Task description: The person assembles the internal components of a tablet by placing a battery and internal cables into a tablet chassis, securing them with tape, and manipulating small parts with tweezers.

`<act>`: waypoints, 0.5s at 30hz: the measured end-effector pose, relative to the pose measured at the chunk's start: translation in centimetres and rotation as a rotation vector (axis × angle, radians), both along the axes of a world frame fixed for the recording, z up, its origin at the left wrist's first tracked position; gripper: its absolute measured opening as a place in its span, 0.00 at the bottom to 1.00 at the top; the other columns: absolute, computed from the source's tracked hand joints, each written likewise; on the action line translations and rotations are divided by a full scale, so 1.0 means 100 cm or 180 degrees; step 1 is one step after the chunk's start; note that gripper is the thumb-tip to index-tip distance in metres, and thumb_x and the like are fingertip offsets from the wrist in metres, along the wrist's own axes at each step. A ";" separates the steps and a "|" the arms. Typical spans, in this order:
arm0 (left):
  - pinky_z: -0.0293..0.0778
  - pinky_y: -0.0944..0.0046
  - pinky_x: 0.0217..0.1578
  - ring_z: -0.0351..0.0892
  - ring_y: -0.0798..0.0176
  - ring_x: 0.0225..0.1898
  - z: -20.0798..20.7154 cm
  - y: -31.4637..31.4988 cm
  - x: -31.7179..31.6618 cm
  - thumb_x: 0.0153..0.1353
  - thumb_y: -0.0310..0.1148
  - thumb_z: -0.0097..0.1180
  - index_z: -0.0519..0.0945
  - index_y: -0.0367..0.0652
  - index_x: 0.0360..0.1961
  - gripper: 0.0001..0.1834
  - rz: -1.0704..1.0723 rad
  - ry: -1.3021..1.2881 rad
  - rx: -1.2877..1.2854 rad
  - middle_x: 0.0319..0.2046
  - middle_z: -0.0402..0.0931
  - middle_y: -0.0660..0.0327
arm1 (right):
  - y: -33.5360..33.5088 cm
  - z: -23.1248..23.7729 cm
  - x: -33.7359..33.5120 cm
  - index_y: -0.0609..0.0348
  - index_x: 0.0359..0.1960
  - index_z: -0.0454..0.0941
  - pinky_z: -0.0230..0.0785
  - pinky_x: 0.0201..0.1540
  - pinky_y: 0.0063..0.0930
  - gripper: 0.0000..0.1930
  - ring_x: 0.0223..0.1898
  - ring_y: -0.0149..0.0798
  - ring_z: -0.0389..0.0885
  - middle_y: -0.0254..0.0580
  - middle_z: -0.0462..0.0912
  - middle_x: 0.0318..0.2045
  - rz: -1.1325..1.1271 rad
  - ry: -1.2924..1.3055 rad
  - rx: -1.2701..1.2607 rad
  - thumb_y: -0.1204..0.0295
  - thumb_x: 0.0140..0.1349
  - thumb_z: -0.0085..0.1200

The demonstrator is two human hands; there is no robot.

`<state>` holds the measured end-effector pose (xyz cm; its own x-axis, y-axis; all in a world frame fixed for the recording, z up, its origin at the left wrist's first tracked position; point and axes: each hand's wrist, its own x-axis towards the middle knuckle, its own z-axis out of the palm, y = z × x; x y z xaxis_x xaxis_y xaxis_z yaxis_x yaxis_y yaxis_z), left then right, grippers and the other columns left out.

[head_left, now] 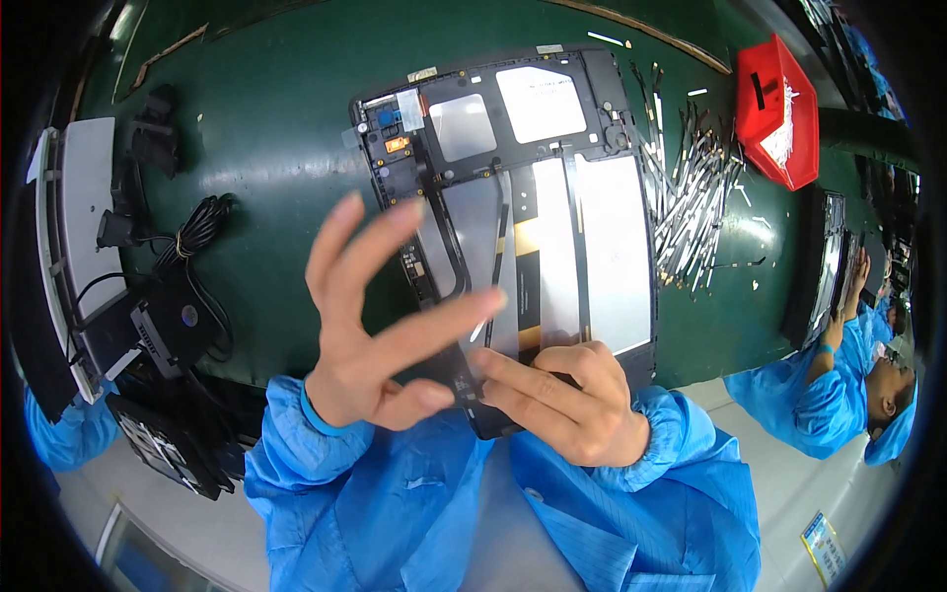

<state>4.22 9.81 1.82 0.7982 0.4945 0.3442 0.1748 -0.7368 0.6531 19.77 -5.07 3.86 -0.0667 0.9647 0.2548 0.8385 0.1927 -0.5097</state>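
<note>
An opened tablet-like device (617, 247), with a black frame and bright silver panels, lies in front of me, its near end close to my body. My left hand (370, 340) hovers over its near left part with fingers spread; the index finger stretches across toward the right hand. My right hand (567, 400) rests over the near edge with fingers bent and pressed together. What it pinches, if anything, is hidden. A thin black strip (501, 237) runs along the device toward my fingertips. A small white sliver (479, 332) shows just below the left index finger.
Many thin black-and-silver strips (691, 197) lie piled right of the device on the green table (286, 109). Behind them sits a red bin (760, 94) with white scraps. A coiled black cable (202, 227) and a black box (163, 321) are left. A co-worker (819, 385) sits right.
</note>
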 end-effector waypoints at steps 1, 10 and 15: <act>0.44 0.49 0.63 0.53 0.43 0.62 -0.001 -0.008 -0.004 0.63 0.62 0.31 0.84 0.57 0.43 0.32 0.0098 0.0116 -0.0038 0.57 0.63 0.45 | 0.000 0.001 0.000 0.53 0.27 0.81 0.62 0.31 0.19 0.07 0.34 0.30 0.71 0.31 0.80 0.46 0.0014 -0.0008 -0.0011 0.70 0.43 0.59; 0.43 0.48 0.60 0.46 0.44 0.64 -0.006 -0.009 0.001 0.53 0.74 0.28 0.80 0.62 0.48 0.40 0.0073 0.0649 0.0501 0.61 0.60 0.51 | 0.000 0.000 -0.001 0.53 0.28 0.81 0.61 0.31 0.19 0.08 0.34 0.30 0.70 0.31 0.80 0.46 0.0011 0.0037 -0.0039 0.70 0.43 0.58; 0.39 0.44 0.61 0.42 0.38 0.66 -0.007 0.006 0.015 0.53 0.74 0.32 0.79 0.62 0.50 0.38 0.0215 0.0543 0.0229 0.64 0.55 0.48 | -0.001 0.002 -0.001 0.54 0.28 0.81 0.61 0.32 0.20 0.07 0.34 0.31 0.70 0.32 0.80 0.46 0.0043 -0.0026 -0.0013 0.70 0.45 0.58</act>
<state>5.75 10.46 1.08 0.8138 0.5279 0.2430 0.3292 -0.7633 0.5559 19.62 -5.18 4.07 -0.0819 0.9647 0.2502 0.8399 0.2020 -0.5037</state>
